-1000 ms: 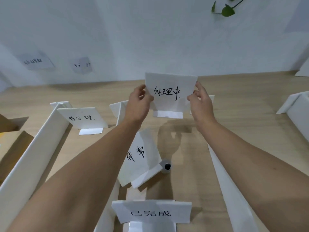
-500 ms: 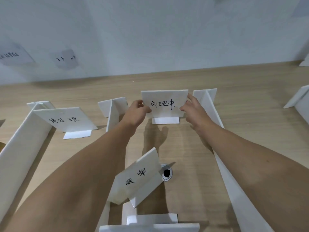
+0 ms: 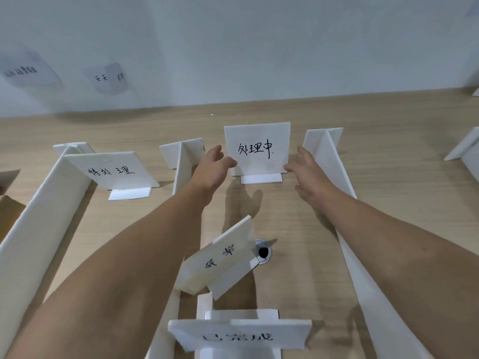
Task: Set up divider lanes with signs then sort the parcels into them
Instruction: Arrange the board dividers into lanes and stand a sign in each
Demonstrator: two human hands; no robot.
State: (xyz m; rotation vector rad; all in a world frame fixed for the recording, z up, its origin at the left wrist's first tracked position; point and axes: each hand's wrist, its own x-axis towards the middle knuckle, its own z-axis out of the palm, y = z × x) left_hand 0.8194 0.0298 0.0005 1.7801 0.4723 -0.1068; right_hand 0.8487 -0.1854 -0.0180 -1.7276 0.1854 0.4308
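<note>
Sign (image 3: 258,151) upright on table (image 3: 394,141); left hand (image 3: 212,169), right hand (image 3: 308,174) flank its edges, fingers spread loose (left thumb touching), gripping nothing.

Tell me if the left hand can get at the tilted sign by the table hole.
Probably yes. The left hand is open beside the upright sign, holding nothing. The tilted sign lies nearer the person, beside that forearm, nothing on top; drawing the hand back should reach it.
</note>
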